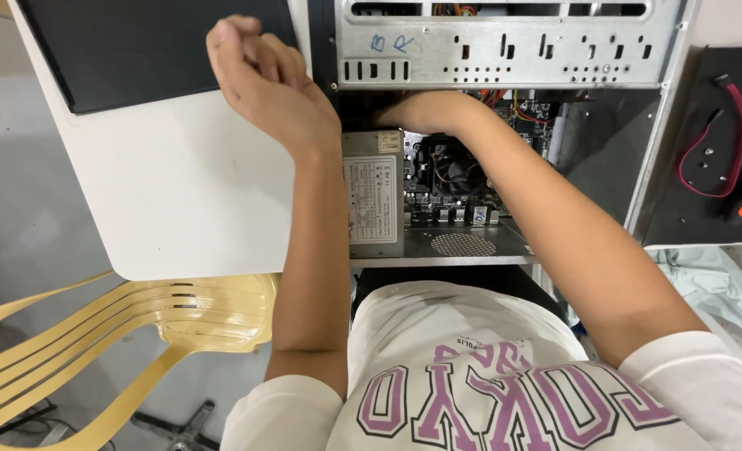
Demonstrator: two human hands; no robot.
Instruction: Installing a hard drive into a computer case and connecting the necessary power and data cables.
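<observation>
The left hand (262, 71) is loosely curled, holding nothing, its wrist resting on the open computer case (504, 50). The right hand (425, 111) reaches inside, beyond the power supply (373, 192); its fingers are hidden, so I cannot tell their spread.

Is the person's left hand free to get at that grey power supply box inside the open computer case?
Probably yes. The left hand rests as a fist at the case edge, holding nothing visible, just above the power supply, whose top is uncovered. The right hand works deeper inside, beside it.
</observation>
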